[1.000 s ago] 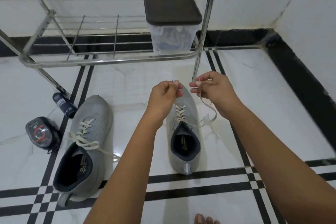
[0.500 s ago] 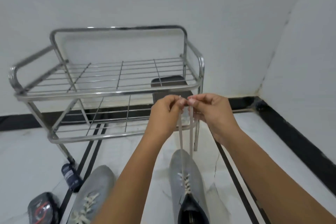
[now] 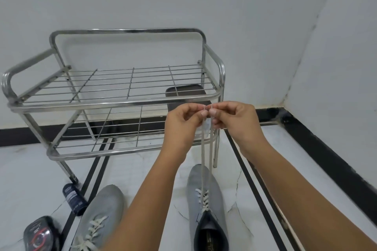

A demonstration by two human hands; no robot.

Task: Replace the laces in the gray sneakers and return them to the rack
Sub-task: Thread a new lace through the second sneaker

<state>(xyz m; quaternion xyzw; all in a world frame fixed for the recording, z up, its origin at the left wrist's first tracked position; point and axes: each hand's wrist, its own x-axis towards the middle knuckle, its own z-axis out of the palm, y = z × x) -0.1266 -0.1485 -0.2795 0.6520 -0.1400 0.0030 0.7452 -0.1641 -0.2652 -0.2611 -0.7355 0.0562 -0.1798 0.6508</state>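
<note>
The fingers (image 3: 204, 113) of my left hand (image 3: 183, 128) pinch one end of the pale cream flat shoelace (image 3: 202, 159). My right hand (image 3: 236, 122) pinches the other end just beside it. Thumb and forefinger are closed on each tip, and the two hands nearly touch.

From the tips both strands run straight down, side by side and taut, to the top eyelets of the gray knit sneaker with the dark lining (image 3: 206, 199). It stands on the white marble floor with black stripes (image 3: 142, 169), toe toward the two-tier chrome wire rack (image 3: 114, 106).

I read this as the check that the two ends come out level. To do it well I would pull gently and evenly so the shoe is not lifted, then compare the tips. If one runs long, I would feed slack through the crossings from the toe upward, and only then tie the bow.

The second gray sneaker (image 3: 102, 214) lies to the left, laced; the frame edge cuts off its knot. Both belong on the rack afterwards. A dark-lidded box (image 3: 183, 90) sits at the right of the lower shelf, so I would set them on the upper one.
</note>
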